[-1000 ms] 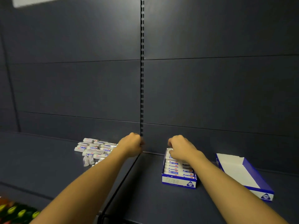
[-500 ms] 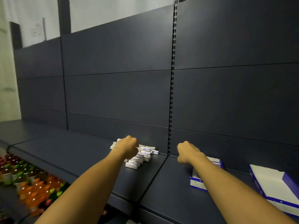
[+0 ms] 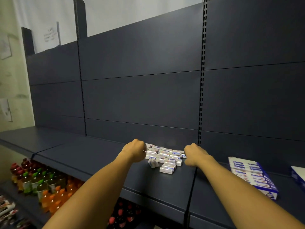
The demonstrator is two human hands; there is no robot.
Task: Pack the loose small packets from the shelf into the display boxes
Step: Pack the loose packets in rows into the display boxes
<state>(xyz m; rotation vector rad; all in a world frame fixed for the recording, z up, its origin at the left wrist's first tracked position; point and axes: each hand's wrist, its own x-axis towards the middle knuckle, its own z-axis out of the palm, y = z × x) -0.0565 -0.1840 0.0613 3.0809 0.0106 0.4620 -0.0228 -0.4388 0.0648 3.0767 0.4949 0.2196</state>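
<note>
Now both my hands have left the display box point(image 3: 252, 176) at lower right and flank the loose packets point(image 3: 165, 158) mid-frame on the shelf point(image 3: 92, 156). Left hand point(image 3: 134, 150) and right hand point(image 3: 194, 154) are curled; whether they pinch packets, I cannot tell. Next load probably begins.

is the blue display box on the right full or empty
Full: the display box shows packets lined in rows across its whole open top, with no bare gap in view.

Shelf point(image 3: 99, 156) — packets point(image 3: 165, 157), display box point(image 3: 252, 176)
</note>
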